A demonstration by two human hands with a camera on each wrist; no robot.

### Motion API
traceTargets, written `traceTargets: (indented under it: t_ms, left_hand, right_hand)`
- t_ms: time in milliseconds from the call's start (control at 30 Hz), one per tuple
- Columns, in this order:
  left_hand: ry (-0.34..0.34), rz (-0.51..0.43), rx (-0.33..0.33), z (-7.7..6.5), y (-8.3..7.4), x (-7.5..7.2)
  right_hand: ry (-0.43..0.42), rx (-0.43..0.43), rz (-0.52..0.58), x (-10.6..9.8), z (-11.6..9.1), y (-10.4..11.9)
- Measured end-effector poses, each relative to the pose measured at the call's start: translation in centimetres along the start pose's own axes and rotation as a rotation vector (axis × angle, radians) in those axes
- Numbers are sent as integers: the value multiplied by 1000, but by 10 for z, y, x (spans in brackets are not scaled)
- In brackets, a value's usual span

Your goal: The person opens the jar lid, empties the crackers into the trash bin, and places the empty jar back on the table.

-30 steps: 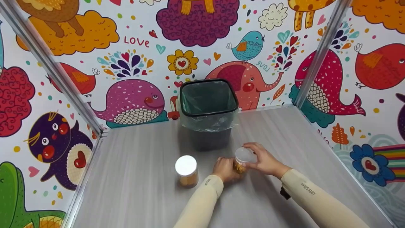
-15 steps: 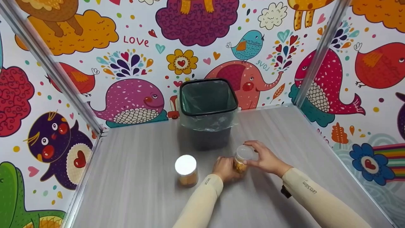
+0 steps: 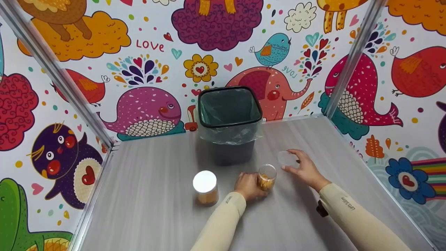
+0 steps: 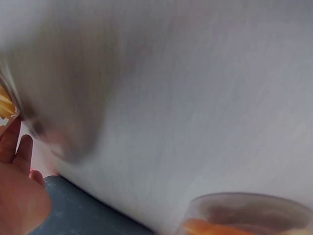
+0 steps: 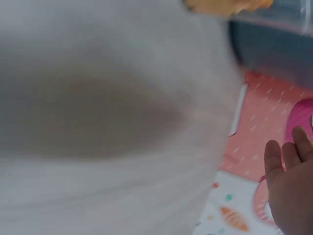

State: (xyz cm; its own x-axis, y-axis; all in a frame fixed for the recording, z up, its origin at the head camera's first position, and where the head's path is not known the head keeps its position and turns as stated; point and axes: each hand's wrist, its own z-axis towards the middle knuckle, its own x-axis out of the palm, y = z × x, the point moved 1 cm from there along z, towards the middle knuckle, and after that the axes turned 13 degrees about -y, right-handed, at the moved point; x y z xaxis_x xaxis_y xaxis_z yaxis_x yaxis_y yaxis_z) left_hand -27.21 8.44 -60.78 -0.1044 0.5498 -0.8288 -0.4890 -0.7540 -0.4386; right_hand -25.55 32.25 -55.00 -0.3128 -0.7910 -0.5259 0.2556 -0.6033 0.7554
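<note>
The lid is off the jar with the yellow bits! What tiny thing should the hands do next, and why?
Probably set the translucent lid down on the table. The right hand holds it apart from the open clear jar, which the left hand grips, so putting it down would free the right hand.

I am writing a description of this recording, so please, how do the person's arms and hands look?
The left hand and right hand wear no gloves. The left sleeve and right sleeve are cream and close-fitting, each with small dark lettering. A small black object shows under the right one.
</note>
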Motion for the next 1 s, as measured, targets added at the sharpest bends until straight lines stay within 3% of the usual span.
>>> traceTargets:
  t_ms: [300,467,1000]
  left_hand:
    - [7,-10,-12,0,1,0]
    - [7,-24,-29,-1,0,0]
    - [-27,-54,-36,-2,-2,1]
  right_hand:
    - [42,53,-288,0,-25,-45]
    - [57,44,-383,5,-36,-59]
    - [123,80,-448,7,-39,-60]
